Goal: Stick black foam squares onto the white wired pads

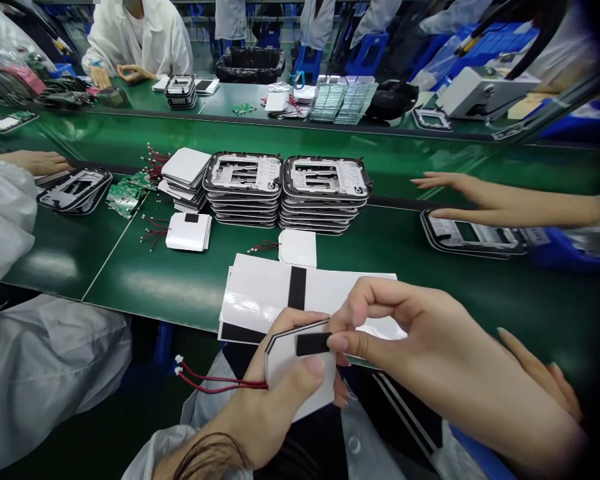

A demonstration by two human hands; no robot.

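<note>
My left hand (275, 407) is closed around a thin white panel (281, 358) with cut corners, its thumb lying across the face. Two red wires (220, 383) with small white plugs trail from the panel's left edge. A short black tape strip (311, 344) lies across the panel's upper part. At the strip's right end, my right hand (415, 333) pinches it between thumb and finger. Behind both hands are glossy white sheets (257, 293) with a black band (297, 288). Just beyond them lies another white panel (300, 247) with red wires.
Two stacks of black-and-white frames (245, 190) (325, 193) stand mid-bench. To their left are stacked white panels (186, 167), a smaller panel pile (187, 233) and green circuit boards (126, 195). A co-worker's hand (470, 197) is over a frame (475, 237) at right; another person's hand (35, 162) is at left.
</note>
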